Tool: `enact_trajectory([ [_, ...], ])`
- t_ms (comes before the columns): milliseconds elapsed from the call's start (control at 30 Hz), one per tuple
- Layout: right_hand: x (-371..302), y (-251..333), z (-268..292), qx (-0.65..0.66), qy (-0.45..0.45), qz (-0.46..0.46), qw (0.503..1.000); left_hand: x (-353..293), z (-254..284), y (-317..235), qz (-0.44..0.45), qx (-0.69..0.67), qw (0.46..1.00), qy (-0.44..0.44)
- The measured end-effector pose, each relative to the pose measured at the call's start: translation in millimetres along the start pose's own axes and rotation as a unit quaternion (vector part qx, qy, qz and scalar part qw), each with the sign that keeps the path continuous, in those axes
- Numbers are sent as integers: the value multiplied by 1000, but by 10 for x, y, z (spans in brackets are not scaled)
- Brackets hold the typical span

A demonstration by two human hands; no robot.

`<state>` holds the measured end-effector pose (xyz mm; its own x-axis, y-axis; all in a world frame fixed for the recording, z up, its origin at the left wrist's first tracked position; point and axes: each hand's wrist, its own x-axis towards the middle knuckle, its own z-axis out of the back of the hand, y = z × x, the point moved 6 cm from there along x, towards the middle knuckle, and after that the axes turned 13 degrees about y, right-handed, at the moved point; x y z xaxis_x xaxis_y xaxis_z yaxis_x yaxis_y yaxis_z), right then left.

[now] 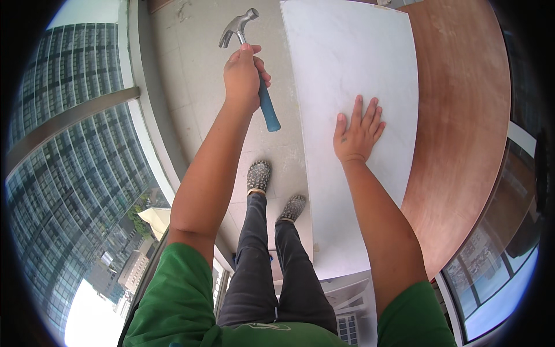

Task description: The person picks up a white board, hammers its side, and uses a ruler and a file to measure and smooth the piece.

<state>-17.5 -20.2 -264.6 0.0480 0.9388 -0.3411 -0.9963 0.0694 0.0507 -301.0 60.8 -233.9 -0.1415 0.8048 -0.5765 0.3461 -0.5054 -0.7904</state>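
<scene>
My left hand [243, 77] is closed round a claw hammer [270, 110], gripping it high on the handle, close under the metal head. The head points up and away from me, and the blue end of the handle sticks out below my fist. My right hand [358, 132] lies flat with fingers spread on a white board [329, 220]. This long board stretches from far ahead back toward my body. To its right is a reddish-brown wooden panel [457, 115], partly covered along the board's edge.
Large windows [75, 98] with a metal frame [72, 118] run along the left, with tall buildings outside. My shoes [259, 175] stand on the tiled floor [196, 75] left of the board. A white plastic item [355, 301] is near my legs, and dark glass [491, 220] lines the right.
</scene>
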Motion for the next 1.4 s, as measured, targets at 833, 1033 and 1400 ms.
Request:
enact_trajectory([
  [833,6,-21,-16,4,-13,7,1000,395,-249,221,-4,177,983,-45],
  [1033,17,-26,6,6,-5,3,1000,104,-113,413,19,22,997,-78],
  [1400,46,-20,-32,0,-10,1,1000,754,17,-10,-121,144,982,17],
])
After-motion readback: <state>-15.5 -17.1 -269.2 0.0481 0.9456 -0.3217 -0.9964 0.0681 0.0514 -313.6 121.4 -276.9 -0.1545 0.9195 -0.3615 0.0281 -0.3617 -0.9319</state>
